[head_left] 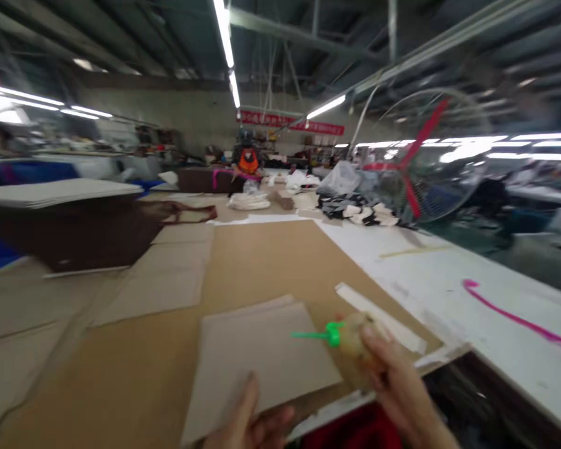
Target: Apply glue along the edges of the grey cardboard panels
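Note:
My right hand [397, 380] grips a small squeeze bottle [353, 337] with a green nozzle that points left over a grey cardboard sheet [266, 355]. That sheet lies on a big brown cardboard panel [262, 262] on the long work table. My left hand [252, 424] rests on the near edge of the grey sheet, thumb up, with its fingers partly out of frame. A white strip [378, 315] lies just right of the bottle. The picture is blurred by motion.
A white table surface with a pink line [514, 318] runs to the right. A fan with red blades [416, 162] stands at the right. Dark fabric stacks [70, 231] sit at the left. Fabric piles [355, 209] and a person in orange [249, 159] are far down the table.

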`<action>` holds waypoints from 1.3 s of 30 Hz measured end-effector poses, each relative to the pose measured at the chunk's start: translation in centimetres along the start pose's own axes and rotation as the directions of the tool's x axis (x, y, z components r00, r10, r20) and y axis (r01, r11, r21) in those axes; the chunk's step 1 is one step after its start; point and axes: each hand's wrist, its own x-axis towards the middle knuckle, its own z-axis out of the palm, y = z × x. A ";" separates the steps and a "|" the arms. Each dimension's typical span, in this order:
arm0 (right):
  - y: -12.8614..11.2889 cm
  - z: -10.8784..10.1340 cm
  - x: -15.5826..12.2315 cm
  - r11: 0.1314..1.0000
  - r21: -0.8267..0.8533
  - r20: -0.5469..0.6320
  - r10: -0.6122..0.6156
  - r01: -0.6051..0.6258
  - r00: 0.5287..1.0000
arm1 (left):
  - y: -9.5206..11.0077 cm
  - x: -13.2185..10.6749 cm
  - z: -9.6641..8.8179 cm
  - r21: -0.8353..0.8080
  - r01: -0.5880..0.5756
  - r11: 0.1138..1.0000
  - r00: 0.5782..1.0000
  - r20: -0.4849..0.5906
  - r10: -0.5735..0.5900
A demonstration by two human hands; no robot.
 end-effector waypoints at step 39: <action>-3.0 9.9 6.1 0.640 -0.547 0.679 -0.037 0.540 0.733 | 0.7 -0.2 2.8 -0.479 0.149 0.865 0.967 -0.113 -0.229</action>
